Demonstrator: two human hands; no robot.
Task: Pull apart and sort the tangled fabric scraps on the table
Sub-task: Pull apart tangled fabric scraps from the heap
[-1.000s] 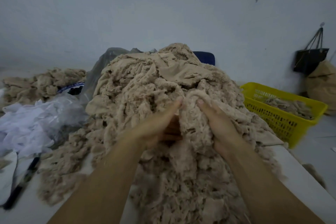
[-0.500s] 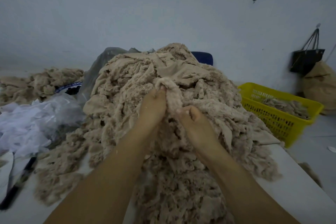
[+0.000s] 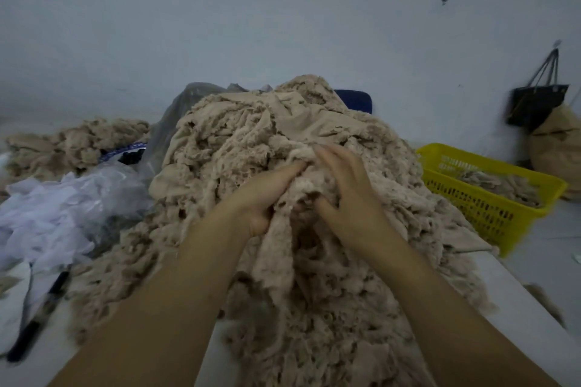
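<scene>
A big mound of tangled beige fabric scraps (image 3: 251, 135) covers the middle of the white table (image 3: 515, 302). Both my hands are sunk into its near slope. My left hand (image 3: 264, 195) grips a hanging clump of scraps (image 3: 279, 248), fingers stretched up along it and thumb tucked underneath. My right hand (image 3: 349, 195) lies over the same clump from the right, fingers spread on top and the thumb pinching fabric below. Fingertips of both hands nearly meet at the top of the clump.
A yellow plastic basket (image 3: 490, 207) holding some beige scraps stands right of the table. White fabric and clear plastic (image 3: 56, 214) lie at the left, with a black-handled tool (image 3: 41, 317) near the left edge. A second beige pile (image 3: 75, 141) sits far left. A dark bag (image 3: 537, 104) hangs on the wall.
Both hands shifted right and spread out over the clump. The right hand, earlier closed in a fist on the scraps, now lies flatter with fingers spread.
</scene>
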